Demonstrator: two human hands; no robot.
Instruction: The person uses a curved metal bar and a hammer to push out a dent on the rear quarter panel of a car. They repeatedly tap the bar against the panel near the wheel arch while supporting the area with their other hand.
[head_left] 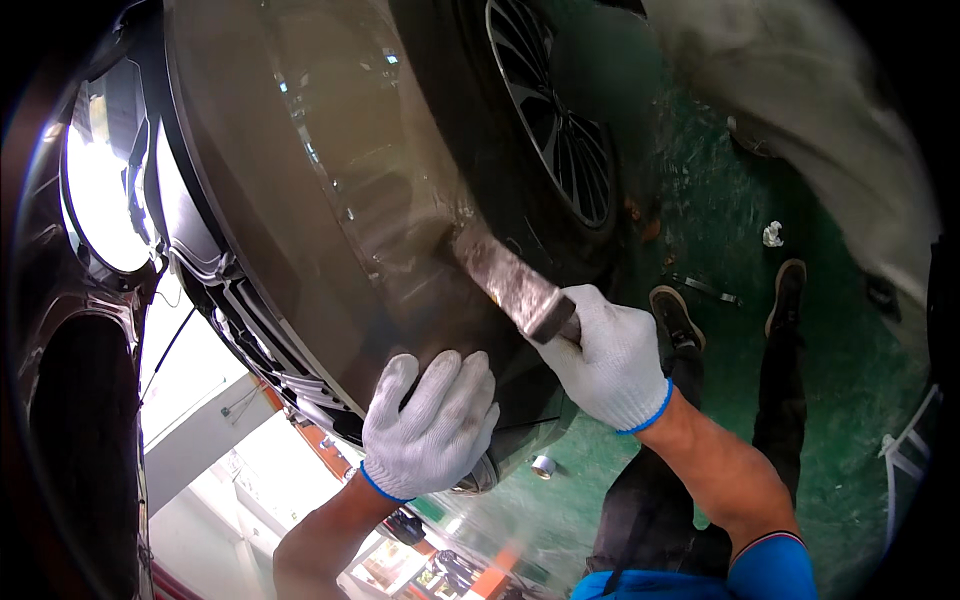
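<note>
A brown-grey car fender point(290, 190) spreads before me, creased and dented above the wheel arch. My right hand point(610, 360), in a white knit glove with a blue cuff, is closed round a hammer point(510, 285). The hammer's long, scuffed metal head lies over the dented area by the arch edge; whether it touches the panel I cannot tell. My left hand point(430, 425), gloved alike, rests flat on the lower part of the fender, fingers stretched out.
The car wheel point(560, 120) stands beyond the arch. On the green floor point(850, 450) lie a metal strip point(708, 290), crumpled white paper point(772, 234) and a tape roll point(543, 467). A raised hood point(80, 400) is at the left, a grey cover point(800, 110) at the upper right.
</note>
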